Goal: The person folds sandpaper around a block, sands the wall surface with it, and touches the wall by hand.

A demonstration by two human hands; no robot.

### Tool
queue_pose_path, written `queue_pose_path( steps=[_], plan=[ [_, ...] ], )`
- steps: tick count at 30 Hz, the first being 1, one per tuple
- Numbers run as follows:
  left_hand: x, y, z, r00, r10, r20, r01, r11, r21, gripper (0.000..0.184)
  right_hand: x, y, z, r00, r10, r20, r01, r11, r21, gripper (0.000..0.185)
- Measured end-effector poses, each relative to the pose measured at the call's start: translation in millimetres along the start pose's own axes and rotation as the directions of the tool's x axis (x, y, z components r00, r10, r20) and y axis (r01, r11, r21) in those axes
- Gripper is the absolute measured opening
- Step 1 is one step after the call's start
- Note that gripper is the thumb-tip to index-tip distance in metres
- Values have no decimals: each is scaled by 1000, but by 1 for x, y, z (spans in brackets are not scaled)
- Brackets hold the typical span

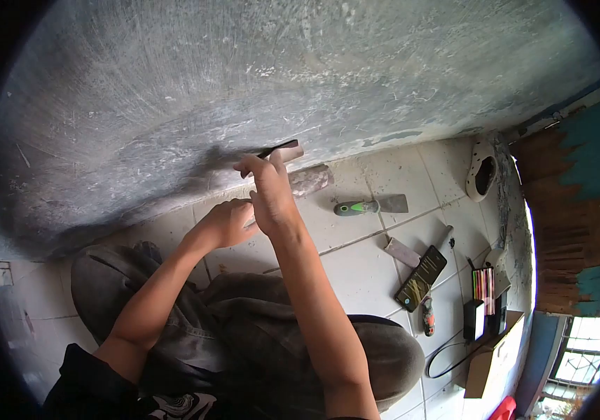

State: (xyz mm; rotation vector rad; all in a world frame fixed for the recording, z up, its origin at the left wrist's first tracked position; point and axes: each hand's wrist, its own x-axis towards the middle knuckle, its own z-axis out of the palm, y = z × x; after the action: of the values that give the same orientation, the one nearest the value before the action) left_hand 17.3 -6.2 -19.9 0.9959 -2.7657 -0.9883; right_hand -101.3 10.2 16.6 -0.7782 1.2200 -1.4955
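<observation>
The right hand [272, 190] pinches a block [290, 150] in bent fingers, close by the foot of the grey wall [174, 105]. The left hand [228, 222] is curled just beside the right; its fingertips are hidden, so I cannot tell whether it grips anything. Near the block a mottled piece [312, 180] lies on the tiled floor [345, 262], with a scraper [372, 206] and phone [421, 278] farther right.
</observation>
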Motion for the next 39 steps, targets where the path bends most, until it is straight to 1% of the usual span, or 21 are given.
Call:
queue_pose_path(
  steps=[1,2,3,4,5,7,9,10,11,12,14,17,20,22,24,26,29,34,35,37,39],
  plan=[
    [-1,-1,0,1000,-24,17,24,999,30,25,-1,1,1,987,-159,37,162,982,-98,24],
    [-2,-1,0,999,-30,18,30,999,26,25,2,0,-1,998,60,-5,-60,997,57,26],
    [-1,0,1,1000,3,-12,-3,1000,-16,25,2,-9,-1,960,279,-14,-270,939,213,27],
    [0,1,2,998,41,-44,-44,998,-55,25,1,-9,-1,957,284,-64,-264,939,220,30],
    [1,1,3,998,47,-43,-49,997,-57,25,1,-8,-3,957,281,-70,-261,941,218,30],
    [1,-2,5,1000,11,-8,-12,999,-47,25,4,-3,-6,949,312,-56,-293,930,220,32],
    [1,-4,6,1000,5,9,-5,1000,-7,26,3,-3,-5,953,304,-19,-291,928,234,33],
    [0,-6,5,1000,-7,23,6,1000,29,27,1,-8,-2,959,282,31,-281,927,250,36],
    [-2,-5,4,1000,-13,24,12,999,32,27,-1,-10,0,962,262,81,-275,924,265,39],
    [-3,-1,2,1000,3,-6,-3,1000,17,28,0,-8,1,960,266,86,-280,923,265,39],
    [-3,4,-1,999,21,-35,-21,1000,-2,29,2,-5,-1,952,296,75,-305,919,252,46],
    [-1,3,-2,1000,6,21,-6,1000,-25,30,1,-2,0,961,268,62,-275,922,275,47],
    [-3,1,-2,1000,12,7,-12,999,-31,31,0,-6,-1,957,281,71,-290,923,253,48],
    [-4,3,-1,998,39,-48,-39,999,-3,30,1,-6,-1,957,282,74,-291,922,256,48],
    [-3,-2,2,999,27,-27,-27,1000,13,30,2,-5,-2,956,283,76,-293,921,258,49],
    [-2,-7,6,1000,15,-5,-15,999,29,30,2,-4,-2,960,269,72,-278,922,268,48],
    [-3,-8,7,999,12,-32,-11,1000,28,31,3,-3,-3,963,259,68,-268,925,271,47],
    [-3,10,-9,1000,-22,10,22,997,69,26,5,-2,-3,962,270,41,-272,933,236,42],
    [-3,13,-12,1000,-23,10,22,997,69,26,5,-2,-3,963,267,29,-266,935,237,41],
    [-2,18,-15,996,-56,64,53,998,44,22,3,-6,-2,965,262,21,-259,937,235,39],
    [-3,14,-12,998,-54,46,52,998,39,22,1,-8,-2,966,257,14,-253,939,235,37]
  ],
)
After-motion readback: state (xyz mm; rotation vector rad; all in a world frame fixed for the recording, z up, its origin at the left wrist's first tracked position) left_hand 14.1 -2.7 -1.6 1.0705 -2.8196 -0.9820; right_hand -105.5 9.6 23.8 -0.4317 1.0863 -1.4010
